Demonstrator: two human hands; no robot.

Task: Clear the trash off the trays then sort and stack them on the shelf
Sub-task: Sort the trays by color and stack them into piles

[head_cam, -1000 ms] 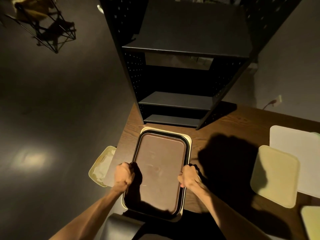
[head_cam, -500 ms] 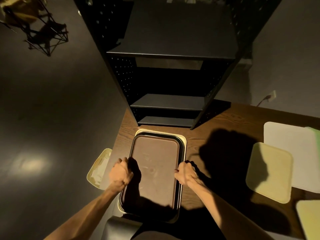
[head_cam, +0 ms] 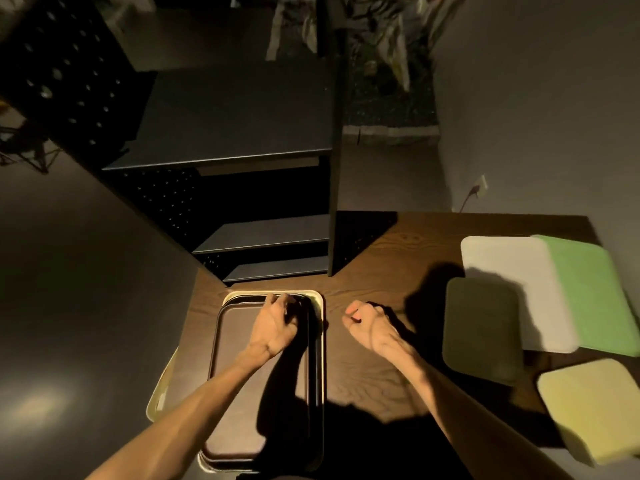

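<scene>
A stack of trays lies at the near left of the wooden table (head_cam: 374, 341): a brown tray (head_cam: 239, 382) on top, a black tray (head_cam: 314, 375) showing as a dark rim under it, and a cream tray (head_cam: 320, 303) at the bottom, its pale edge visible along the far and right sides. Another cream tray (head_cam: 162, 396) pokes out past the table's left edge, partly hidden by the stack. The left hand (head_cam: 277, 323) reaches over the brown tray to the stack's far end, fingers curled at the rim there; whether it grips the rim or only rests on it cannot be told in the dim light. The right hand (head_cam: 367, 323) hangs above bare wood just right of the stack, curled into a loose fist and holding nothing. To the right lie four more trays: a yellow tray (head_cam: 595, 410) nearest, an olive tray (head_cam: 481, 327) in shadow, then a white tray (head_cam: 509, 271) overlapped by the olive one, with a green tray (head_cam: 595, 292) beside it. Beyond the stack stands the black shelf (head_cam: 242, 133), its boards bare. A wall socket (head_cam: 479, 187) with a plug sits far right.
</scene>
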